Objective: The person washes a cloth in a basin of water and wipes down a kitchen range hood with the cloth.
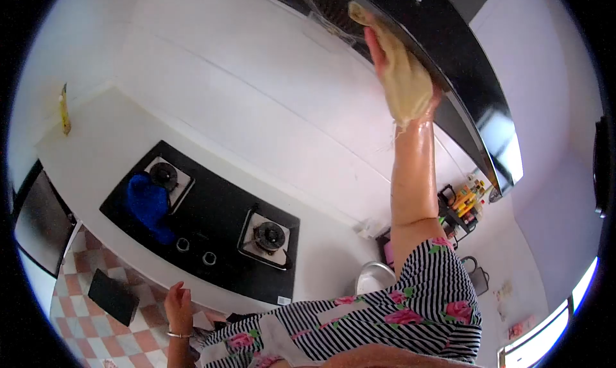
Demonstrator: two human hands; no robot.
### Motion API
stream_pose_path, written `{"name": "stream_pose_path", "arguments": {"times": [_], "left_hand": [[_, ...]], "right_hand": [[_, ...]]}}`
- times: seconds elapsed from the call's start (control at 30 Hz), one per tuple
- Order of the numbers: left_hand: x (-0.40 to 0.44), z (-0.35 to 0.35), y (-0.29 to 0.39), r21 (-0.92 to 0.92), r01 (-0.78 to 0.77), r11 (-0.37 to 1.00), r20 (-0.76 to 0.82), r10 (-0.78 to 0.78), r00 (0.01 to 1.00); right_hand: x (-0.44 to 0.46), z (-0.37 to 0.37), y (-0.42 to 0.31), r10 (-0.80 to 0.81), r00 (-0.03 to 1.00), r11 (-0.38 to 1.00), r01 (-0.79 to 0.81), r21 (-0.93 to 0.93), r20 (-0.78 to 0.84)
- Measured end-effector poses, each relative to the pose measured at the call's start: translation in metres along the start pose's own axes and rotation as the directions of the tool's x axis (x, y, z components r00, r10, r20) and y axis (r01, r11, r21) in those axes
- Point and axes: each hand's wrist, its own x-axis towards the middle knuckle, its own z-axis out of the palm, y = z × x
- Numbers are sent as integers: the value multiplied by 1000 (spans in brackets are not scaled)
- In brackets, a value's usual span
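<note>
My right hand (375, 53) is raised to the range hood (462, 53), holding a pale yellow cloth (407, 79) against the hood's lower front edge. The cloth covers most of the hand and hangs in loose threads near the wrist. The forearm looks wet and shiny. My left hand (178, 304), with a bangle at the wrist, hangs low by the counter's front edge. It holds nothing, and its fingers are loosely apart. Below the hood is a black two-burner gas hob (212, 214); a crumpled blue cloth (147, 204) lies across its left side.
On the white counter (90, 137), a yellow object (65, 111) leans at the far left corner. A metal bowl (375, 278) and a rack of bottles (471, 201) stand to the right. A dark rectangular object (113, 297) is above the checkered floor (96, 342).
</note>
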Motion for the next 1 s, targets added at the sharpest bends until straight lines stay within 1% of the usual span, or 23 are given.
{"name": "stream_pose_path", "arguments": {"times": [0.03,0.07,0.1,0.13,0.17,0.2,0.23,0.27,0.3,0.33,0.4,0.43,0.47,0.5,0.53,0.57,0.6,0.67,0.7,0.83,0.87,0.93,1.0], "left_hand": [[3,-5,1,-26,5,1000,-49,-6,999],[2,-12,10,-46,11,999,-99,-16,995],[3,-20,17,-65,14,998,-149,-23,989],[6,-27,16,-102,15,995,-166,-32,986],[10,-32,9,-136,9,991,-182,-34,983],[12,-39,3,-166,5,986,-193,-38,980],[14,-43,0,-178,6,984,-205,-43,978],[18,-47,2,-188,7,982,-211,-47,976],[25,-54,7,-195,4,981,-215,-46,976],[30,-59,17,-132,8,991,-186,-33,982],[36,-66,42,5,18,1000,-115,-17,993],[42,-66,38,-121,20,992,-88,-31,996],[45,-69,45,-99,11,995,-57,-17,998],[46,-70,53,-82,0,997,-30,-3,1000],[52,-71,59,-68,-12,998,-6,12,1000],[61,-69,48,-41,-34,999,-4,34,999],[70,-70,41,-45,-51,998,39,53,998],[73,-68,70,-35,-73,997,144,77,987],[73,-63,83,-68,-93,993,154,102,983],[84,-49,106,-148,-184,972,245,216,945],[72,-36,135,-128,-200,971,277,229,933],[69,-36,141,-123,-210,970,308,239,921],[73,-40,137,-101,-238,966,363,258,895]], "right_hand": [[10,16,10,-62,997,961,72,-266,47],[21,30,18,-135,977,723,210,-658,164],[33,46,26,-157,952,481,305,-822,261],[47,58,35,-159,931,344,363,-866,327],[58,73,46,-126,935,397,353,-847,331],[74,81,65,-100,955,774,251,-582,279],[90,86,82,-58,968,978,105,-183,245],[104,92,93,-10,972,965,-52,258,233],[106,89,93,80,967,866,-187,463,242],[107,88,91,169,954,706,-293,644,248],[61,91,72,445,861,585,-488,648,247],[41,101,60,390,912,853,-410,323,128],[23,115,46,293,955,954,-290,-74,40],[12,126,37,170,985,870,-151,-469,0],[6,131,33,-22,993,816,84,-572,114],[0,135,31,-194,951,704,306,-641,241],[-3,136,27,-332,867,540,498,-679,372],[30,149,16,-600,617,56,667,-743,509],[46,154,12,-654,452,-216,657,-722,607],[61,121,21,-428,560,-555,457,-695,710],[62,84,1,-454,555,-552,439,-709,697],[44,64,-7,-474,507,-584,430,-688,720],[26,40,-18,-458,514,-600,424,-678,726]]}}
